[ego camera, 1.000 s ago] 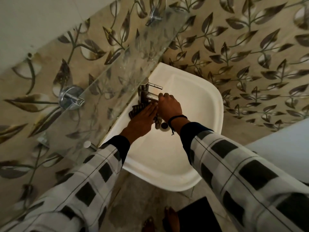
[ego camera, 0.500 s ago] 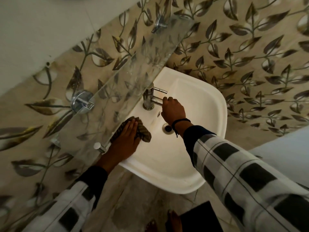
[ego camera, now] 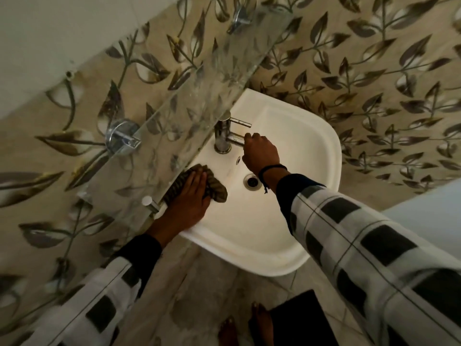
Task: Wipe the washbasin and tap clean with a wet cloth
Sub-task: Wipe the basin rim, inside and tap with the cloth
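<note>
A white washbasin (ego camera: 294,151) is fixed to the leaf-patterned wall, with a drain hole (ego camera: 252,181) near its middle. A chrome tap (ego camera: 225,136) stands at its back edge. My right hand (ego camera: 260,153) is closed around the end of the tap's spout. A dark striped cloth (ego camera: 214,188) lies on the basin's left rim, pressed flat under my left hand (ego camera: 192,198), whose fingers are spread over it. Part of the cloth is hidden beneath the hand.
A glass shelf (ego camera: 199,96) on chrome brackets (ego camera: 119,138) juts out just above the basin's left side, close over my left hand. Bare feet (ego camera: 249,328) and a dark mat (ego camera: 299,318) are on the tiled floor below. A pale surface (ego camera: 436,203) lies at the right.
My left hand has slid the cloth from the base of the tap out along the basin's left rim. My right hand has stayed on the spout.
</note>
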`<act>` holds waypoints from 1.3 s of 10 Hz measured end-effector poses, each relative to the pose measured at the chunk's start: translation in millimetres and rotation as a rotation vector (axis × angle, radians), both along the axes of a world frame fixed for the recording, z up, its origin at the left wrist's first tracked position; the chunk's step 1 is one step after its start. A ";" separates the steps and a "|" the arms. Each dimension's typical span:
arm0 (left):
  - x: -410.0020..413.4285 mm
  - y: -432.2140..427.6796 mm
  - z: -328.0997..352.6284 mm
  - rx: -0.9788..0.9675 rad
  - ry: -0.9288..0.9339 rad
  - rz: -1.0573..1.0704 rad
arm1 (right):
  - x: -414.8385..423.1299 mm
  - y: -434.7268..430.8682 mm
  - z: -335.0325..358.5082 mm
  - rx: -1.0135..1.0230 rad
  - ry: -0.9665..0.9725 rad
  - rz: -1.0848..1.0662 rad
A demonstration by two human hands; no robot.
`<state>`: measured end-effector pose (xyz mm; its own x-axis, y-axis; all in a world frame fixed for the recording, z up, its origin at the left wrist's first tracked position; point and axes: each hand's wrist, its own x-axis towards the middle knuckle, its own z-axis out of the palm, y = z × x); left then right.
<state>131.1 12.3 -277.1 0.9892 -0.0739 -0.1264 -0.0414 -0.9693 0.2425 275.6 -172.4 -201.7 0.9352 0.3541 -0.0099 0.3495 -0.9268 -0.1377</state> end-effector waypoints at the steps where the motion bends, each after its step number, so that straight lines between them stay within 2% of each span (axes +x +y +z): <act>1: -44.4 7.9 10.8 0.097 -0.066 -0.023 | -0.5 0.7 1.0 -0.002 0.014 0.001; 2: -74.8 15.0 9.6 0.249 -0.035 -0.076 | -0.7 0.9 0.3 0.016 0.025 -0.005; 3: -75.0 17.7 8.5 0.287 0.058 -0.071 | -1.0 1.7 -0.1 0.027 0.031 -0.015; 4: -52.2 17.8 1.2 0.370 0.069 -0.137 | -0.9 2.2 -0.2 0.031 0.027 -0.019; 5: -11.9 13.0 -0.5 0.341 0.158 -0.056 | -0.6 2.3 -0.9 0.027 0.020 -0.018; 7: 74.8 -11.3 6.0 -0.104 0.048 0.116 | -0.4 2.1 -2.5 0.015 0.013 -0.007; 8: 100.2 -16.7 2.7 -0.051 0.131 0.122 | 1.1 2.2 -5.8 0.024 -0.015 -0.015; 10: 95.3 -12.7 3.2 -0.157 0.022 0.107 | 0.2 1.7 -5.8 0.027 -0.016 -0.021; 11: 86.9 -7.1 2.4 -0.086 0.064 0.046 | 0.8 1.5 -6.0 0.031 -0.013 -0.017; 12: 55.1 5.7 -7.0 0.016 0.014 -0.117 | 1.4 1.4 -6.3 0.037 -0.015 -0.011; 13: 12.9 20.3 -12.0 0.014 0.032 -0.183 | 1.3 1.2 -6.5 0.034 -0.009 -0.015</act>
<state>144.0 32.6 -289.1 0.9550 -0.2499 -0.1598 -0.2096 -0.9496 0.2329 276.9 -171.2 -208.3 0.9405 0.3396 0.0101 0.3365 -0.9270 -0.1658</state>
